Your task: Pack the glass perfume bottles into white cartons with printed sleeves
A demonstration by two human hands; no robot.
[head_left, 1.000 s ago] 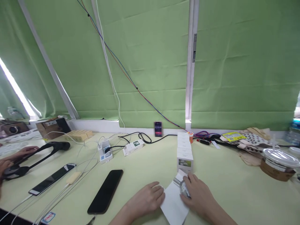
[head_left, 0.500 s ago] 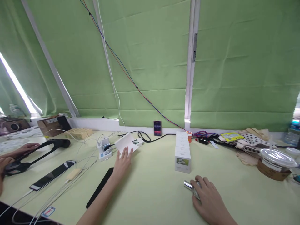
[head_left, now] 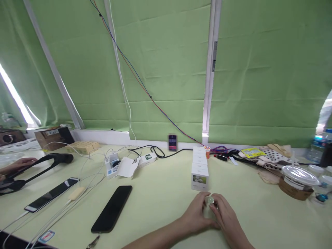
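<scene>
Both of my hands meet around a small clear glass bottle [head_left: 211, 200], in front of a row of white boxes. My right hand [head_left: 227, 218] grips it from the right, while the fingers of my left hand [head_left: 195, 216] curl about its left side. Its rounded, shiny end shows between my fingertips; the rest is hidden. The white boxes [head_left: 199, 169] stand one behind another, the nearest with a flower picture on its front. An opened white box [head_left: 148, 158] lies farther left, its flap [head_left: 127, 167] spread on the table.
Left of my arms lie a black phone [head_left: 112, 209], a second phone [head_left: 52, 194] on a cable and a power strip [head_left: 112, 166]. Another person's hand [head_left: 23, 162] holds a black headband-like frame [head_left: 49, 159]. A lidded bowl [head_left: 298, 180] stands right, near cloths [head_left: 277, 157].
My left hand has left the opened white box and come right to the bottle. The bottle, lying under my right hand before, is now tilted end-on between both hands. The box flap has dropped leftward.
</scene>
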